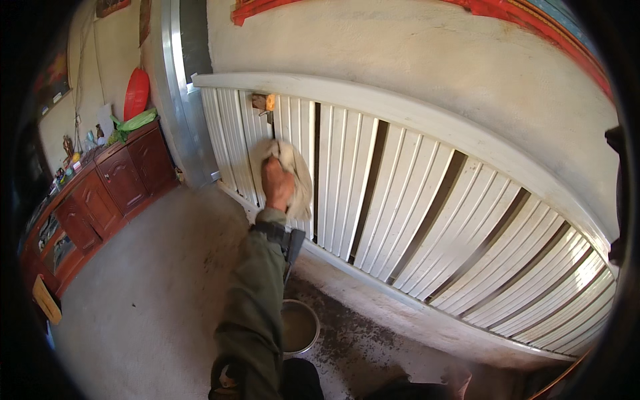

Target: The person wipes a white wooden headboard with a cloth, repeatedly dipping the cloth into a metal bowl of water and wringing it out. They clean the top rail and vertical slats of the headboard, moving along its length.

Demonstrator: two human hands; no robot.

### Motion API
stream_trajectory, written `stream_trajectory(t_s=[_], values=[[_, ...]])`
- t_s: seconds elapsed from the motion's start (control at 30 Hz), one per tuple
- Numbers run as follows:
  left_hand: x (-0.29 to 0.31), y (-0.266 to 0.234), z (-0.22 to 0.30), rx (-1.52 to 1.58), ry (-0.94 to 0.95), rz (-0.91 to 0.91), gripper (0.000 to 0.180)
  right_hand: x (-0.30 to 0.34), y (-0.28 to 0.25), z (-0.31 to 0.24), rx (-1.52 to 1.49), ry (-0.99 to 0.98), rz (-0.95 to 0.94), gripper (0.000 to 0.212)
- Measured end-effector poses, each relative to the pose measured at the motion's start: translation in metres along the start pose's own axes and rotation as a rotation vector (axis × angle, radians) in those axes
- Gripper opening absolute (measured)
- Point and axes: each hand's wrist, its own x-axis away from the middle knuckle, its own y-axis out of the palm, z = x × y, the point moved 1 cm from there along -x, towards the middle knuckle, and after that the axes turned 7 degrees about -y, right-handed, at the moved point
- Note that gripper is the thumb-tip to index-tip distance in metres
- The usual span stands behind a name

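Observation:
My left hand is closed on a crumpled beige cloth and presses it to the front of a white ribbed radiator. The cloth lies near the radiator's left end, below a small orange-and-brown fitting. A dark band circles my left wrist, below which runs a green sleeve. Beside that forearm, on the floor, stands a round basin with murky liquid in it. At the lower edge, a blurred skin-coloured shape may be my right hand; its fingers cannot be made out.
Dark gaps separate the radiator's upright sections under a pale top rail. Dark wet patches mark the floor around the basin. Along the left wall runs a reddish-brown cabinet bearing bottles, a green bag and a red basin.

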Motion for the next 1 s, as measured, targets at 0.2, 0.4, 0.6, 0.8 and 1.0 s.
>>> stream_trajectory(t_s=[0.2,0.4,0.6,0.8,1.0], values=[[-0.042,-0.015,0.058,-0.113,0.304,0.123,0.039,0.002,-0.009,0.005,-0.015,-0.015,0.024,0.030],[0.005,-0.011,0.030,-0.132,-0.004,-0.134,0.034,0.004,-0.011,0.007,-0.043,-0.009,0.050,0.030],[-0.002,-0.014,0.111,-0.033,0.107,-0.137,0.046,-0.004,-0.025,0.027,0.032,-0.120,0.037,0.031],[0.048,-0.006,0.231,-0.257,0.275,-0.040,0.038,-0.001,-0.028,0.043,-0.052,-0.076,0.149,0.029],[0.120,0.001,0.279,-0.249,0.477,-0.004,0.030,0.001,-0.030,0.026,-0.004,0.055,0.106,0.030]])
